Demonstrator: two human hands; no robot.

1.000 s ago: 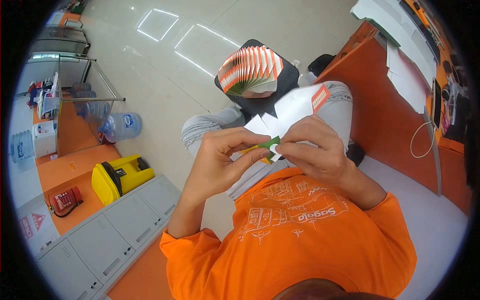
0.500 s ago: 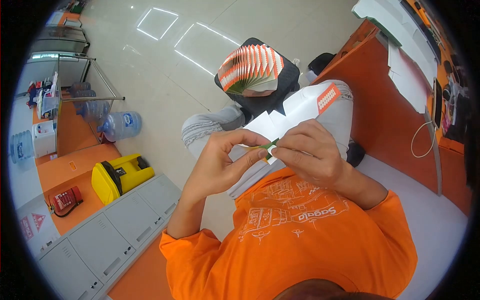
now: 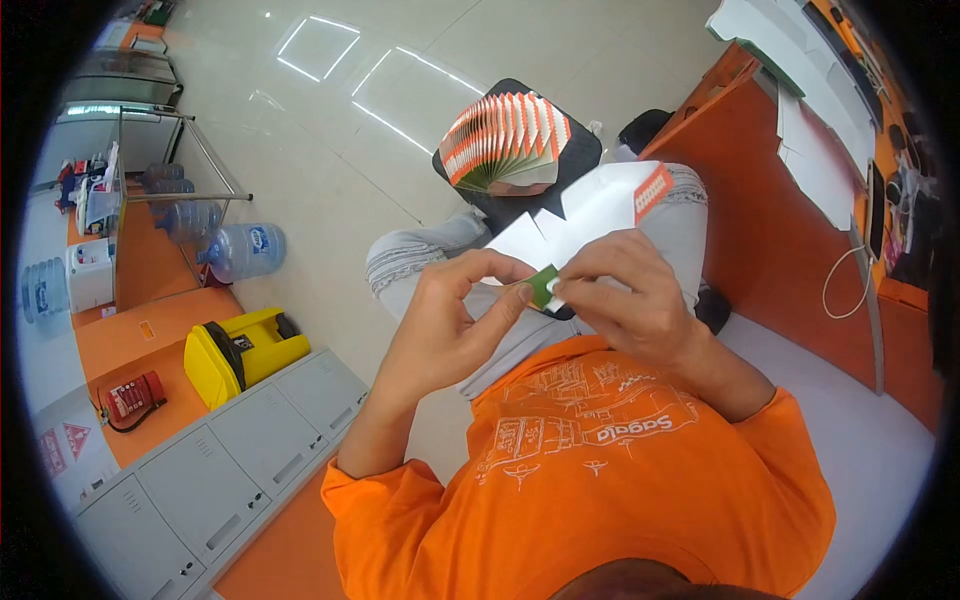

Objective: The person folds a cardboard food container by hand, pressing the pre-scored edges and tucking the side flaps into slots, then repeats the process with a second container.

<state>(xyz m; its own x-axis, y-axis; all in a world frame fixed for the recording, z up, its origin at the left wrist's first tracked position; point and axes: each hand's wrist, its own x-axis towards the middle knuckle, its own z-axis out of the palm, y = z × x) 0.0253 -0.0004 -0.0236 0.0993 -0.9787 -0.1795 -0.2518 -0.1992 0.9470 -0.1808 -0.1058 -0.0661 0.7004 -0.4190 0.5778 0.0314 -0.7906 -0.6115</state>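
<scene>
My left hand [image 3: 450,315] pinches a small green piece [image 3: 543,287], seemingly paper or card, between thumb and forefinger. At its right edge, my right hand [image 3: 630,290] has thumb and forefinger closed on a tiny white piece [image 3: 552,287], whose kind I cannot make out. Just beyond both hands, an unfolded white card sheet [image 3: 590,215] rests across my lap, with slits along its left part. An orange strip with a white pattern [image 3: 653,192] edges its right end.
A fanned stack of orange, white and green cards [image 3: 510,140] sits on a black stool-like object [image 3: 580,150] ahead. An orange panel [image 3: 740,190] rises on the right. Left are grey lockers [image 3: 220,470], a yellow bin [image 3: 240,350], a fire extinguisher [image 3: 135,397] and water bottles [image 3: 245,250].
The green piece has turned so that more of its flat face shows. My right fingers have shifted slightly right along it, and the white card on my lap is less covered.
</scene>
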